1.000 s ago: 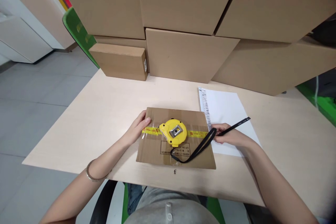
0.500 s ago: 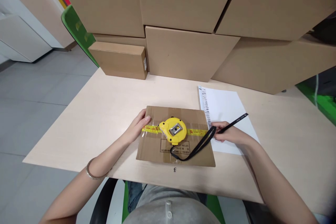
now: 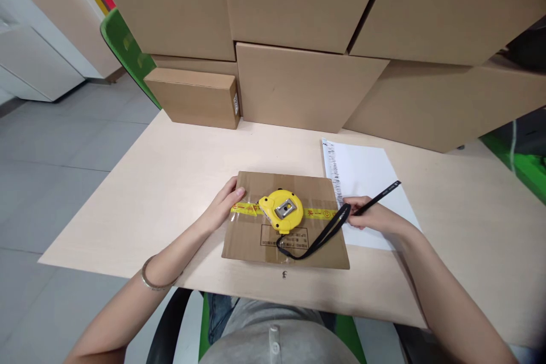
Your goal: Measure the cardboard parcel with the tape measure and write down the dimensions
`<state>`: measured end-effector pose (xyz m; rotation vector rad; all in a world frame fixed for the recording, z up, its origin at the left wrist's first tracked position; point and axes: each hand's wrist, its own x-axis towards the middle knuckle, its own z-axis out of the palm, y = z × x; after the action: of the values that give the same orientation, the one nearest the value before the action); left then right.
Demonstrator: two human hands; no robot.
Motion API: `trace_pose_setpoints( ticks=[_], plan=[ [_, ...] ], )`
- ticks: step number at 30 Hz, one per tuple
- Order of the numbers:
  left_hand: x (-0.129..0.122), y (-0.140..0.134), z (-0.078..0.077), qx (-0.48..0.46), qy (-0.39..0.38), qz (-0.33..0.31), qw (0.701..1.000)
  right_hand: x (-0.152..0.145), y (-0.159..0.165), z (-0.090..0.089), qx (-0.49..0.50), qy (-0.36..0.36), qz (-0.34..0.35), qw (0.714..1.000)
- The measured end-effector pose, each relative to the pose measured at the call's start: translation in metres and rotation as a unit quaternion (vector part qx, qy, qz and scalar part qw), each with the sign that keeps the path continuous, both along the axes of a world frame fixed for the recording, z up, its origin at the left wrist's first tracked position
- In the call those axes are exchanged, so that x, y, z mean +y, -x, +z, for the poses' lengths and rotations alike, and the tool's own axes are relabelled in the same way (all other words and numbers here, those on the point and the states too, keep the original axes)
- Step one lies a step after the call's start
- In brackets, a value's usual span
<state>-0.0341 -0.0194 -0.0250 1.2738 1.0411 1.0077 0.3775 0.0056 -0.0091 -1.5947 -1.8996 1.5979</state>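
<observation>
A flat-topped brown cardboard box with yellow printed tape lies near the table's front edge. My left hand grips its left side, thumb over the top edge. On the box rests a yellow tape measure, its metal clip facing up. The black wrist strap loops right, its end close to my right hand. A slim black pen with small white lettering is pinched in my right hand, which rests on an open white notebook. Its writing tip is hidden.
Large cardboard boxes are stacked along the table's back, with a smaller box at the back left. A green panel stands behind it. The pale wooden table ends at the left, above a tiled floor.
The pen's upper end has tilted slightly to the left and up in my right hand. My left hand, the box and the tape measure look almost the same.
</observation>
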Motion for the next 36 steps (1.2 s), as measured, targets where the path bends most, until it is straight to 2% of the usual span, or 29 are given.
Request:
trace_pose_setpoints(
  ticks=[14,17,20,24,29,32,34,36],
  plan=[
    [0.0,0.0,0.001,0.004,0.005,0.003,1.0,-0.001,-0.002,-0.003,-0.027,-0.037,-0.007,0.999],
    [0.0,0.0,0.001,0.004,0.005,0.003,1.0,-0.002,-0.002,-0.005,-0.083,-0.074,-0.058,0.992],
    [0.001,0.0,0.003,0.004,0.006,0.003,1.0,-0.002,-0.001,-0.006,-0.166,-0.121,-0.106,0.973],
    [0.001,-0.001,0.008,0.012,0.001,0.0,1.0,-0.003,0.004,-0.002,-0.265,-0.162,-0.124,0.942],
    [0.0,-0.001,0.008,0.022,-0.002,0.001,1.0,-0.007,0.017,0.016,-0.334,-0.221,-0.169,0.901],
    [-0.002,0.0,0.007,0.028,-0.036,0.027,0.999,-0.015,0.036,0.038,-0.286,-0.313,-0.206,0.882],
    [-0.002,0.002,0.01,0.041,-0.092,0.042,0.994,-0.022,0.057,0.053,-0.194,-0.408,-0.175,0.875],
    [-0.002,0.003,0.014,0.059,-0.141,0.031,0.988,-0.03,0.081,0.064,-0.115,-0.48,-0.088,0.865]
  ],
)
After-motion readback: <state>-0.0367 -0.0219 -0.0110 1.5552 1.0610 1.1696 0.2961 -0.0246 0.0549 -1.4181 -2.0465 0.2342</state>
